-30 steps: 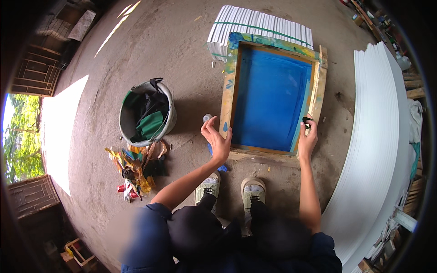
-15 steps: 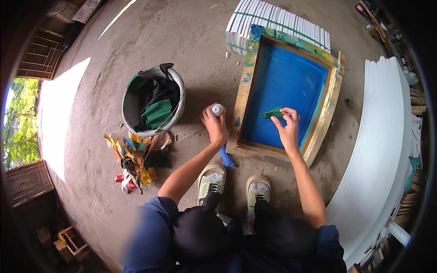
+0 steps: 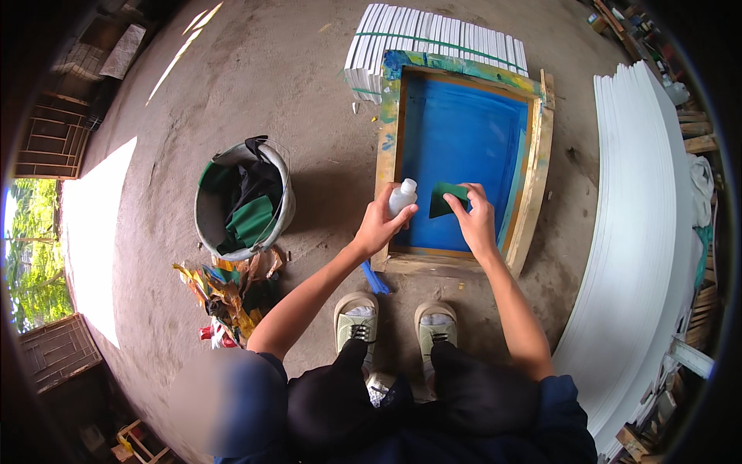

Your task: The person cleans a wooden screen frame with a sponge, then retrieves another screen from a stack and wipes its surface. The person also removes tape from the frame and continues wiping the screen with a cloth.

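My left hand [image 3: 379, 223] is wrapped round a small white plastic bottle [image 3: 402, 197], tilted with its neck up and to the right. Between the fingertips of my right hand [image 3: 477, 220] hangs a green cloth scrap [image 3: 444, 199]. Both hands hover over the lower part of a screen printing frame [image 3: 532, 185], whose wooden border is stained with blue, yellow and green paint. Its blue mesh [image 3: 464, 131] shows beyond my hands. Whether the bottle has a cap on I cannot tell.
A bucket [image 3: 285, 197] holding green and black cloth stands at the left, with crumpled colourful scraps [image 3: 228, 290] below it. The frame leans over a strapped bundle of white sheets [image 3: 433, 35]. A tall stack of white sheets [image 3: 641, 232] lies at the right. A blue strip [image 3: 374, 278] lies near my shoes.
My left hand has brought the bottle rightward, over the frame and closer to my right hand. The green cloth has turned and now shows a wider face. The whole view has shifted slightly.
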### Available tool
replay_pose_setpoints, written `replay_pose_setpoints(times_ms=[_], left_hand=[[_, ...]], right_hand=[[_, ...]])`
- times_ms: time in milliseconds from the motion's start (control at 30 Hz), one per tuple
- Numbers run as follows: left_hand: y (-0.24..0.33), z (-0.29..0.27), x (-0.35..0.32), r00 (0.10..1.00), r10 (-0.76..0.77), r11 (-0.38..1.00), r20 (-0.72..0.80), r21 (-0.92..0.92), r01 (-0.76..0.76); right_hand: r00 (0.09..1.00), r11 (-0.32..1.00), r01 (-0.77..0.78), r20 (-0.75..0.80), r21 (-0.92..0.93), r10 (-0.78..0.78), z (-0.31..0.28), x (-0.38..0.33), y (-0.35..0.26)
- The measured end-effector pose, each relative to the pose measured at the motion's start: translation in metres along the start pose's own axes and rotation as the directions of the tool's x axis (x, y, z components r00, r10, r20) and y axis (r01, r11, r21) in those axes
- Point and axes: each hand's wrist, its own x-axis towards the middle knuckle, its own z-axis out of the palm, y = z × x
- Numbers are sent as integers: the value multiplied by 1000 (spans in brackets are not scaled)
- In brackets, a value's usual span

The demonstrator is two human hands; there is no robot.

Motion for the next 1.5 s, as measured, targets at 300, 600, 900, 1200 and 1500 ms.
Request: replay_pose_setpoints(times_ms=[300,600,900,1200,1500], left_hand=[[3,21,9,984,33,857,173,502,-117],[17,25,7,994,38,671,99,734,-99],[16,25,7,988,116,667,105,728,-156],[-27,-21,10,919,61,998,-389,-1,-66],[-57,-63,22,900,10,959,-435,258,114]], right_hand=[[851,507,-474,227,719,473,16,-17,25],[819,187,-489,374,852,435,19,-24,16],[785,78,-506,421,859,454,21,-23,25],[841,458,-303,8,836,541,-35,50,64],[961,712,170,-47,-681,-274,25,68,137]])
